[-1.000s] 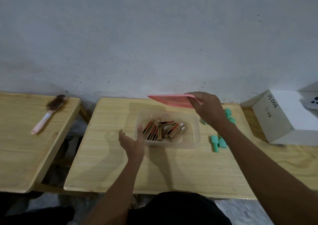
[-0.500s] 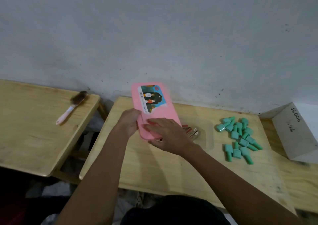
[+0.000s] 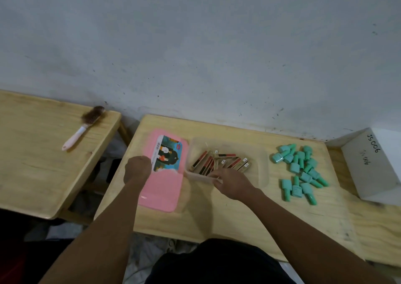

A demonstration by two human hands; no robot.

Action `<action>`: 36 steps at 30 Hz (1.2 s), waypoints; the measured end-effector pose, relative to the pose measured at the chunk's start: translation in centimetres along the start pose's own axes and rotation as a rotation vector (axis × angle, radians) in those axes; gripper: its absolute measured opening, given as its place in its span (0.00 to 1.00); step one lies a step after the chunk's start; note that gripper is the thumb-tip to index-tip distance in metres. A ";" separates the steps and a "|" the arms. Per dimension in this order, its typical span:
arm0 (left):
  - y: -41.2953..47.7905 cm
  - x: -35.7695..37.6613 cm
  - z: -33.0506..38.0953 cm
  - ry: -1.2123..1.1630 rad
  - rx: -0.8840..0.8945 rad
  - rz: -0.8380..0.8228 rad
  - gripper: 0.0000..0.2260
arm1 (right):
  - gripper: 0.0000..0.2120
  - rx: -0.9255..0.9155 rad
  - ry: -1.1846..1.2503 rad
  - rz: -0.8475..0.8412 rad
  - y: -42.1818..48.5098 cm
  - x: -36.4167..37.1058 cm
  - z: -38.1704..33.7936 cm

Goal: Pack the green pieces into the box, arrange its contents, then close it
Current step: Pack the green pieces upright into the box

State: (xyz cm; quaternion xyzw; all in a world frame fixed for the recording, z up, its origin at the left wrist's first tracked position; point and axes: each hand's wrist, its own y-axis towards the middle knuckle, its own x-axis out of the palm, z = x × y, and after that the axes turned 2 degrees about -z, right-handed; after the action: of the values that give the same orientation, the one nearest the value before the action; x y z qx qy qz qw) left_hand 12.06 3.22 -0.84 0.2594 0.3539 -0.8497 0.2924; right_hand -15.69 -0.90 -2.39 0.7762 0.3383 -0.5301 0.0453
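Observation:
A clear plastic box (image 3: 263, 171) stands open on the middle wooden table (image 3: 217, 216), holding several red, black and gold sticks (image 3: 219, 162). Its pink lid (image 3: 161, 189), picture side up, lies flat on the table just left of the box. My left hand (image 3: 137, 172) is curled at the lid's left edge, gripping it. My right hand (image 3: 233, 182) rests at the box's near rim with its fingertips pinching that rim. A loose pile of several green pieces (image 3: 302, 171) lies on the table to the right of the box, apart from both hands.
A white carton (image 3: 368, 166) marked with handwriting sits at the table's far right, close to the green pile. A second wooden table (image 3: 32, 164) on the left carries a pink-handled brush (image 3: 86, 125). A grey wall runs right behind the tables.
The pink lid, lifted off the box by my right hand, passed to the left and now lies flat beside the box. My right hand moved back to the box's near rim.

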 end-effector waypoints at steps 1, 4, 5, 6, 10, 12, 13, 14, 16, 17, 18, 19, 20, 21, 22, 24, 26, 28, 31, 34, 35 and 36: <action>0.2 0.3 -0.4 -0.023 0.001 -0.001 0.15 | 0.14 0.003 0.017 -0.006 0.0 0.0 0.1; 0.5 2.1 -1.8 0.135 0.017 0.011 0.15 | 0.13 -0.001 0.085 -0.038 -0.1 -0.3 0.6; 0.7 2.5 -1.9 0.268 0.018 0.057 0.15 | 0.12 0.026 0.136 -0.030 -0.1 -0.4 0.8; 0.7 2.8 -1.6 0.369 0.033 0.097 0.16 | 0.12 0.065 0.196 0.012 0.0 -0.5 1.0; 0.6 4.8 0.0 0.232 0.268 -0.015 0.20 | 0.16 0.399 0.353 0.292 1.4 -0.6 4.0; -0.1 6.1 1.6 0.083 0.354 -0.189 0.18 | 0.26 0.598 0.418 0.201 2.6 -0.4 5.7; -0.5 6.7 2.2 0.065 0.385 -0.254 0.18 | 0.30 0.684 0.449 0.128 3.3 -0.3 6.2; -1.0 7.3 2.7 0.080 0.402 -0.289 0.18 | 0.34 0.749 0.472 0.089 3.9 -0.1 6.7; -1.8 8.2 3.2 0.095 0.416 -0.315 0.17 | 0.38 0.842 0.501 0.102 4.7 0.1 7.0; -1.8 8.7 3.2 0.104 0.419 -0.319 0.17 | 0.35 0.854 0.518 0.118 4.8 0.0 7.0; -2.1 8.9 3.2 0.123 0.423 -0.320 0.17 | 0.32 0.841 0.537 0.129 5.0 0.0 6.8; -2.0 9.2 3.0 0.134 0.432 -0.317 0.17 | 0.30 0.820 0.564 0.126 5.1 0.0 6.6; -1.9 9.3 2.9 0.140 0.443 -0.313 0.18 | 0.29 0.788 0.592 0.123 5.2 0.0 6.3; -1.8 9.4 2.8 0.146 0.452 -0.305 0.18 | 0.29 0.753 0.616 0.122 5.3 0.1 5.9; -1.8 9.5 2.8 0.150 0.457 -0.301 0.18 | 0.29 0.713 0.634 0.125 5.5 0.2 5.5; -1.7 9.5 2.7 0.140 0.459 -0.296 0.18 | 0.28 0.669 0.703 0.130 5.8 0.2 4.2; -1.8 9.5 2.7 0.127 0.452 -0.298 0.18 | 0.21 0.626 0.777 0.135 5.9 0.3 3.1; -1.8 9.5 2.7 0.110 0.444 -0.292 0.18 | 0.13 0.551 0.812 0.116 5.8 0.2 2.2; -2.1 9.7 2.7 0.099 0.449 -0.279 0.18 | 0.11 0.450 0.786 0.047 4.6 -0.7 1.6; -2.4 10.0 2.8 0.102 0.442 -0.255 0.18 | 0.13 0.393 0.612 -0.007 2.9 -1.7 2.4; -2.5 10.1 2.9 0.096 0.435 -0.245 0.18 | 0.14 0.392 0.560 -0.015 2.1 -2.0 2.9; -2.7 10.2 3.0 0.083 0.423 -0.230 0.19 | 0.15 0.400 0.505 -0.011 1.3 -2.2 3.5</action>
State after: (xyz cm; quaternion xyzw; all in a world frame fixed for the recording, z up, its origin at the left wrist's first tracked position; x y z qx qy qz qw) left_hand 2.46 -0.69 -4.34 0.3077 0.2069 -0.9212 0.1179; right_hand -18.16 -4.44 -2.41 0.8749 0.2324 -0.3769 -0.1963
